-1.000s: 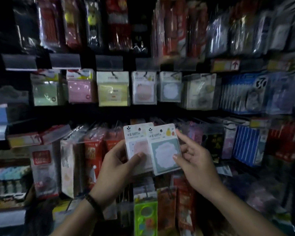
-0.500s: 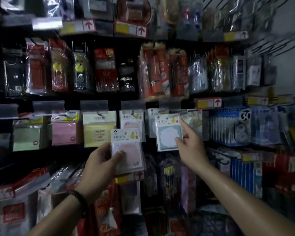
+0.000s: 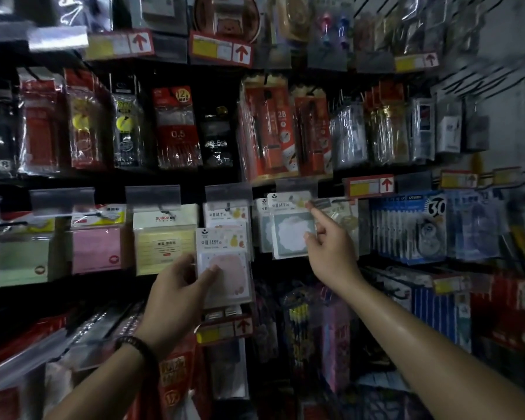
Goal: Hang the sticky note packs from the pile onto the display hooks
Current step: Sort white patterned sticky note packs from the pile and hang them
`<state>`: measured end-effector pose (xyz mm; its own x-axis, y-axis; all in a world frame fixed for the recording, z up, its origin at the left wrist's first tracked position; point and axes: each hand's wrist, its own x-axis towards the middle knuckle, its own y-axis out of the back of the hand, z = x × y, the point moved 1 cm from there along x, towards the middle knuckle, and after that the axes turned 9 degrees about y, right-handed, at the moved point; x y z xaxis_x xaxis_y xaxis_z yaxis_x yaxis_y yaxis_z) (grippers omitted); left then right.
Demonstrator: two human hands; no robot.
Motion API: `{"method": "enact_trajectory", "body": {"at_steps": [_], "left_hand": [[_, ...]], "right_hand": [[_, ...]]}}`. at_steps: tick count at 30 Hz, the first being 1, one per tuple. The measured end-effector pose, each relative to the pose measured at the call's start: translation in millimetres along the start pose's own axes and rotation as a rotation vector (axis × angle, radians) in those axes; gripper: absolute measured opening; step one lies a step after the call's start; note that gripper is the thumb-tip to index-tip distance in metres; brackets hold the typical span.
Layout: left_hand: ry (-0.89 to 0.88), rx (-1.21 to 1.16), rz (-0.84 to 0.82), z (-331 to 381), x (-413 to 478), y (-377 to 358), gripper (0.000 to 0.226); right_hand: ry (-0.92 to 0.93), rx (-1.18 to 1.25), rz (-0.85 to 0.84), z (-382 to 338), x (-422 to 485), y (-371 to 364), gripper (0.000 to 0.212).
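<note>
The grey-blue sticky note pack (image 3: 290, 234) sits at hook height under a clear label holder (image 3: 296, 185). The right hand (image 3: 334, 253) is at its right edge, index finger stretched to the header and thumb against the side; I cannot tell whether they pinch it. Below and left of that pack, the left hand (image 3: 176, 295) grips a pink sticky note pack (image 3: 225, 265), thumb across its front. One pack seems nearly seated, and the pink one probably comes next, onto the matching pink row (image 3: 226, 213) just left of the grey-blue pack. Room is tight there: another label holder hangs low above, and yellow packs (image 3: 164, 247) crowd further left.
</note>
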<state>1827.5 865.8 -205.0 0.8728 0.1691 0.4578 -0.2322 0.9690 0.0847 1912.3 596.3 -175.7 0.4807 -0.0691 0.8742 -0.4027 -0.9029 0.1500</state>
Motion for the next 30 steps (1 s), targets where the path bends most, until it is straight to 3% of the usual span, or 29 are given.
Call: {"method": "enact_trajectory", "body": {"at_steps": [15,19,23,26,30], "left_hand": [[0.056,0.072,-0.023,14,10,8,0.021],[0.049,0.057,-0.040,14,13,10,0.020],[0.050,0.077,-0.046,11,18,6,0.017],[0.008,0.118,-0.055,11,20,0,0.017],[-0.052,0.122,-0.039,11,23,0,0.020]], "right_hand": [[-0.107,-0.496,-0.198,11,46,-36,0.057],[-0.276,-0.333,-0.055,-2,37,-43,0.047],[-0.199,0.001,0.026,-31,-4,-58,0.022],[-0.194,0.245,-0.135,-50,-29,-71,0.040],[-0.022,0.229,-0.132,-58,-40,-79,0.074]]}}
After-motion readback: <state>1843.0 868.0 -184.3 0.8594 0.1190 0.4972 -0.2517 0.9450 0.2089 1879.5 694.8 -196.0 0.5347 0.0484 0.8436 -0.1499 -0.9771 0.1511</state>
